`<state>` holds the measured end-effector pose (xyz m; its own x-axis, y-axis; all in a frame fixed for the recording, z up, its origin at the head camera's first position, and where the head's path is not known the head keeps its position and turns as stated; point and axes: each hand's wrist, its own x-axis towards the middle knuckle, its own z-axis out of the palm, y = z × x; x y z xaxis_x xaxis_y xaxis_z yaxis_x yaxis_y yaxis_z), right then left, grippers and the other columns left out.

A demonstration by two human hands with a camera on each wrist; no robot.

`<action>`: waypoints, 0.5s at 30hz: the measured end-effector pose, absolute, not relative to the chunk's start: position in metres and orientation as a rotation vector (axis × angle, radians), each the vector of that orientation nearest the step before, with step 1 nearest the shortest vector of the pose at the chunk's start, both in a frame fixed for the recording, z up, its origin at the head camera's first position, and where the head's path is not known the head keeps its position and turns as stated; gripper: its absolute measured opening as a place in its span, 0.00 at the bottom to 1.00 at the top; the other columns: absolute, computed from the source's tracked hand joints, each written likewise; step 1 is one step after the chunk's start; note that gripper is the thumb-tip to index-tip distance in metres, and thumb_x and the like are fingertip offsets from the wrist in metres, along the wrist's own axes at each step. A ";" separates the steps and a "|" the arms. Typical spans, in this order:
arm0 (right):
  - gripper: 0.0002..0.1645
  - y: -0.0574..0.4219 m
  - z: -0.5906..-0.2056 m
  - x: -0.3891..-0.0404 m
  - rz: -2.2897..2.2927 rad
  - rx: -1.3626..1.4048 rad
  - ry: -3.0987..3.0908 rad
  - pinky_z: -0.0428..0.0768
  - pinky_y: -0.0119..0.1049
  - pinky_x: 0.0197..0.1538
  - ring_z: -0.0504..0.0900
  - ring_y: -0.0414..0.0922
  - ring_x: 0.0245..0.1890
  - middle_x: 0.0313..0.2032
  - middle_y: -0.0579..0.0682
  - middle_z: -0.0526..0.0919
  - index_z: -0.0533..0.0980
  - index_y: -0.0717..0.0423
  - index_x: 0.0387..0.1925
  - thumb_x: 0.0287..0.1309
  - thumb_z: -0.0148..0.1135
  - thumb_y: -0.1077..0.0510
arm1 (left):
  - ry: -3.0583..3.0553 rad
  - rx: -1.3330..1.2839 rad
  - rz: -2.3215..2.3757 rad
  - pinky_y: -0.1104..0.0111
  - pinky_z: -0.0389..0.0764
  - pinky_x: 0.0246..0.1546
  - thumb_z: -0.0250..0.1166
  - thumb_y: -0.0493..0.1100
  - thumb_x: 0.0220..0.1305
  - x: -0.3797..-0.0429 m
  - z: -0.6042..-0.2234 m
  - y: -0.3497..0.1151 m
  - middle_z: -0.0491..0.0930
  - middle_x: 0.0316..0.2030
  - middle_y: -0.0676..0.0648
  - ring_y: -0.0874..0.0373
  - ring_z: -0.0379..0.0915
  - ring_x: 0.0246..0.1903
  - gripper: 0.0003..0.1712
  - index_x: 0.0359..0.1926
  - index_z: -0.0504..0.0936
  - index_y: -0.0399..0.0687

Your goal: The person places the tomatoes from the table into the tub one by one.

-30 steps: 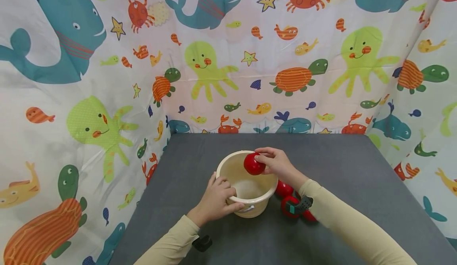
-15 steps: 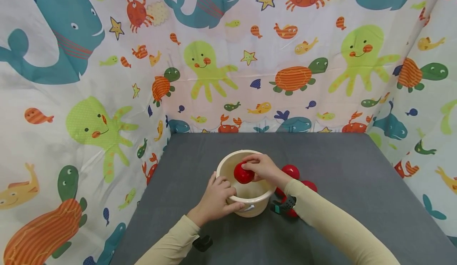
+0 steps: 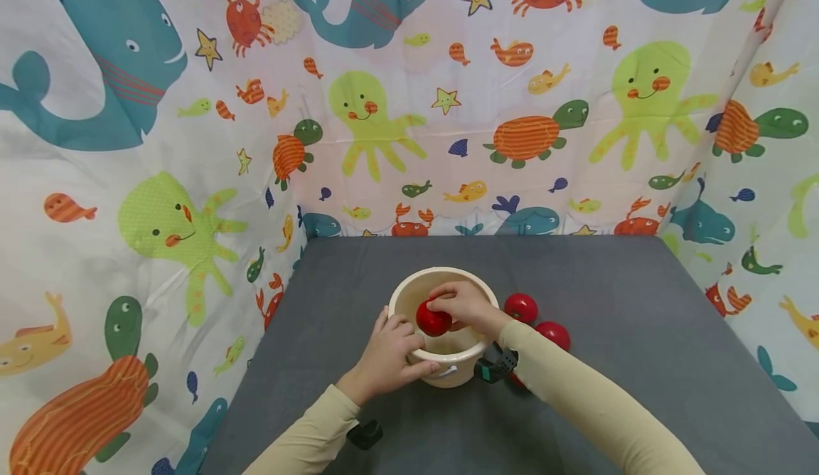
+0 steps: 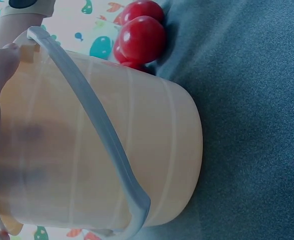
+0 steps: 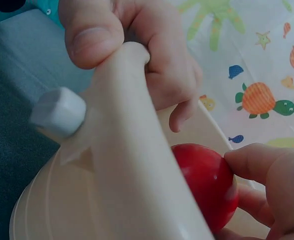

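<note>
A cream plastic bucket (image 3: 406, 297) with a pale grey handle (image 4: 94, 110) stands on the table, its mouth tilted a little toward me. My left hand (image 3: 387, 356) grips the near left rim, thumb outside and fingers over the edge. Inside the mouth, my right hand (image 3: 466, 309) pinches a glossy red round fruit (image 3: 434, 318), an apple or a tomato. In the right wrist view the fruit (image 5: 207, 185) shows behind the rim, partly hidden by it. The bucket's bottom is mostly hidden by the hand and fruit.
More red round fruits (image 3: 521, 308) lie on the grey table (image 3: 608, 283) right of the bucket, some hidden under my right forearm. A curtain printed with sea animals (image 3: 461, 77) encloses the table's back and sides.
My right hand has carried the red fruit leftward and down, from above the bucket's right rim into its mouth. The left hand keeps its hold on the rim.
</note>
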<state>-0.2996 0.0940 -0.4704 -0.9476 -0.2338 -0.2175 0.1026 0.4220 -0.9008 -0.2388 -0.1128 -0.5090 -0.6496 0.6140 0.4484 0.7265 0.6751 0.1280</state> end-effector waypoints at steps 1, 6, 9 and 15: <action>0.22 0.094 -0.471 -0.300 -1.525 -0.120 2.375 0.89 0.49 0.39 0.85 0.52 0.46 0.55 0.59 0.84 0.81 0.57 0.55 0.62 0.68 0.53 | -2.513 -1.055 -0.423 0.28 0.63 0.64 0.67 0.66 0.60 -0.239 -0.509 -0.113 0.83 0.32 0.53 0.51 0.74 0.50 0.19 0.29 0.85 0.58; 0.21 0.093 -0.473 -0.301 -1.505 -0.134 2.372 0.89 0.48 0.39 0.85 0.52 0.45 0.55 0.59 0.84 0.81 0.57 0.55 0.62 0.68 0.53 | -2.503 -1.056 -0.431 0.28 0.63 0.64 0.67 0.65 0.60 -0.239 -0.510 -0.112 0.83 0.33 0.53 0.52 0.74 0.50 0.18 0.31 0.86 0.59; 0.22 0.092 -0.474 -0.301 -1.500 -0.143 2.368 0.89 0.49 0.39 0.85 0.52 0.45 0.55 0.59 0.84 0.81 0.57 0.55 0.61 0.68 0.53 | -2.519 -1.056 -0.448 0.28 0.62 0.65 0.67 0.65 0.60 -0.239 -0.511 -0.112 0.84 0.34 0.53 0.51 0.74 0.50 0.18 0.32 0.86 0.58; 0.22 0.091 -0.473 -0.301 -1.482 -0.155 2.374 0.89 0.49 0.39 0.84 0.51 0.44 0.54 0.59 0.84 0.81 0.57 0.55 0.61 0.69 0.54 | -2.537 -1.054 -0.472 0.28 0.61 0.66 0.68 0.65 0.59 -0.238 -0.509 -0.113 0.84 0.34 0.52 0.51 0.73 0.51 0.18 0.33 0.87 0.58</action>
